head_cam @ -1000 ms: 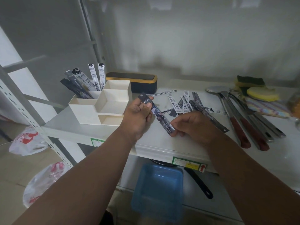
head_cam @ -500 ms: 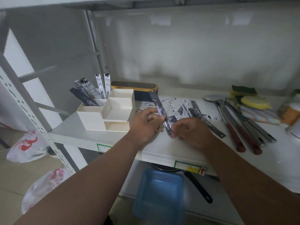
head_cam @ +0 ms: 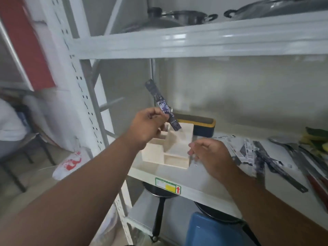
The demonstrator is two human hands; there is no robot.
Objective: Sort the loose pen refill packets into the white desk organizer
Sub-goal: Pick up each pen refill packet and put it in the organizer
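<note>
My left hand pinches a dark pen refill packet and holds it tilted, its lower end just above the white desk organizer on the shelf. My hand hides the organizer's back left compartment and the packets standing there. My right hand hovers to the right of the organizer with fingers loosely curled and nothing in it. Several loose refill packets lie scattered on the shelf to the right of that hand.
A black and yellow box stands behind the organizer. Metal utensils and sponges lie at the far right. Pots sit on the shelf above. A frying pan and blue bin are below; plastic bags lie on the floor.
My left hand lifted the packet away from my right hand and carried it up and left over the organizer. My right hand let go. The camera tilted upward.
</note>
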